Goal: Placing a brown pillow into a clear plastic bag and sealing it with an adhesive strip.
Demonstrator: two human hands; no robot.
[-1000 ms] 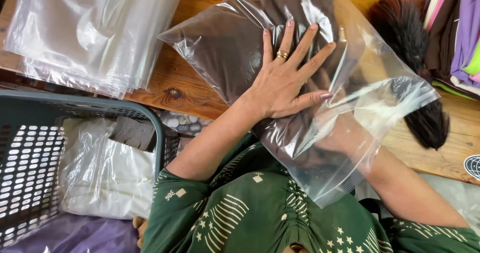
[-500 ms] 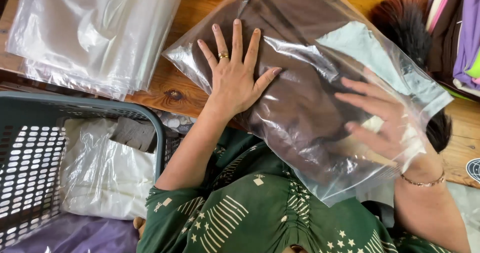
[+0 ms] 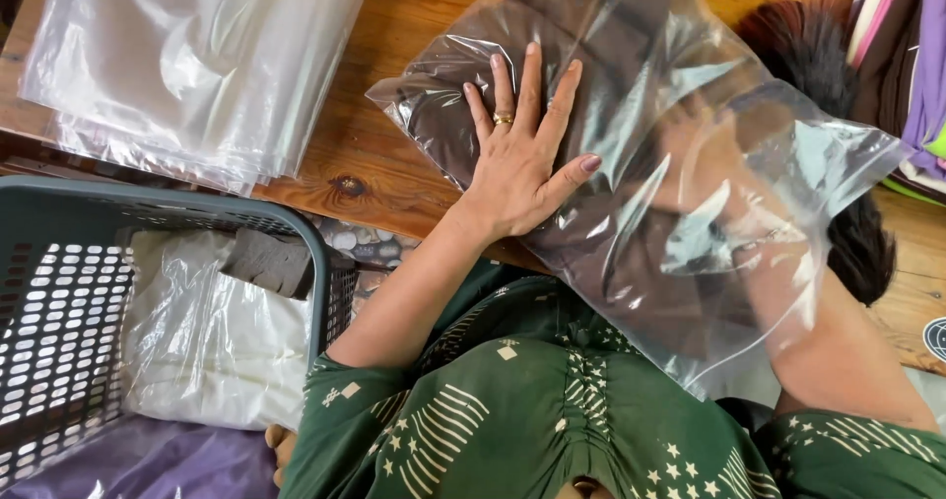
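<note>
Pressing flat with fingers spread apart, the left hand (image 3: pixel 517 169) holds the clear plastic bag (image 3: pixel 749 144) of brown cloth (image 3: pixel 591 26) down on the wooden counter (image 3: pixel 394 56) in the middle of the frame, while the right hand (image 3: pixel 734 179) is inside it, fingers too blurry to tell.

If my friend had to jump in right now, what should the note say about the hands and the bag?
Left hand: flat, fingers spread, pressing on top of the clear bag.
Right hand: reached inside the bag from its open end, seen only dimly through the plastic; grip unclear.
The bag lies on the wooden table with a dark brown cloth inside.
Done: the cloth is in the bag.
Left: the bag's open end is not closed, and the right hand is inside.
Spare bags are stacked at the left; a grey basket sits below them.
</note>
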